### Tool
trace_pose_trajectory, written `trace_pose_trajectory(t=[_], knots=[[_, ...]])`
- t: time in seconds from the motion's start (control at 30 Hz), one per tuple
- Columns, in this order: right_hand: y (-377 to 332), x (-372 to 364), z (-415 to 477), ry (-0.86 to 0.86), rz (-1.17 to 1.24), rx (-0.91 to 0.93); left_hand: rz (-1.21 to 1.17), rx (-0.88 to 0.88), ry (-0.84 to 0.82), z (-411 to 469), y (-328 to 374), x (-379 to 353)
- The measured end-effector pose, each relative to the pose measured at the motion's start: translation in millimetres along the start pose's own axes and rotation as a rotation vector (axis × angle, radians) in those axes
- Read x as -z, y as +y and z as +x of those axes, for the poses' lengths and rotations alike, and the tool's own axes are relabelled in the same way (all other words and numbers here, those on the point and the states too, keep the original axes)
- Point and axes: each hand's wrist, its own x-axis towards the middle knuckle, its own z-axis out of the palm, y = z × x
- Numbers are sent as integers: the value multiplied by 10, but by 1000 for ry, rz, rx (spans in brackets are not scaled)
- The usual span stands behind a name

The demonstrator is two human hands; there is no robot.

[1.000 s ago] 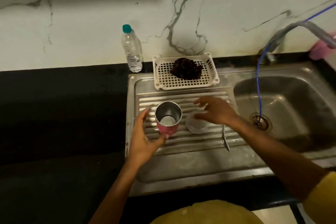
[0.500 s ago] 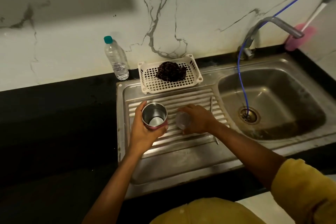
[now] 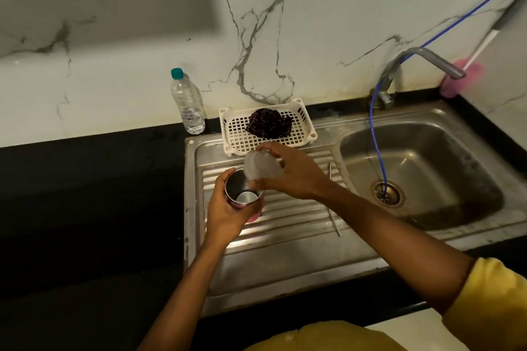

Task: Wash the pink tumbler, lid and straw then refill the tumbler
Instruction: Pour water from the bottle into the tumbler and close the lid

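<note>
The pink tumbler, steel inside and open at the top, stands on the ribbed drainboard with my left hand wrapped around its left side. My right hand holds the clear lid tilted just above the tumbler's far rim. The metal straw lies on the drainboard to the right, partly hidden under my right forearm.
A white plastic basket with a dark cloth sits behind the tumbler. A water bottle with a teal cap stands on the black counter at the wall. The sink basin with tap and blue hose is on the right.
My right hand picked the clear lid up off the drainboard and brought it over the tumbler's rim. My left hand kept its hold on the tumbler.
</note>
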Motion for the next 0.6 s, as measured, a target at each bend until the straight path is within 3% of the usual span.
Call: trace_pose_trajectory(t=[0.13,0.23,0.4,0.6], knots=[[-144,-244,75,5,-309,63,-66,87,4,24,40,-15],[-141,-400,60,50,-439,115,-353,250,44,27,160,-52],[-104,-533,40,102,-430,131,-552,367,46,9,246,-75],[34,-660,68,155,-402,177,-432,348,81,12,196,-47]])
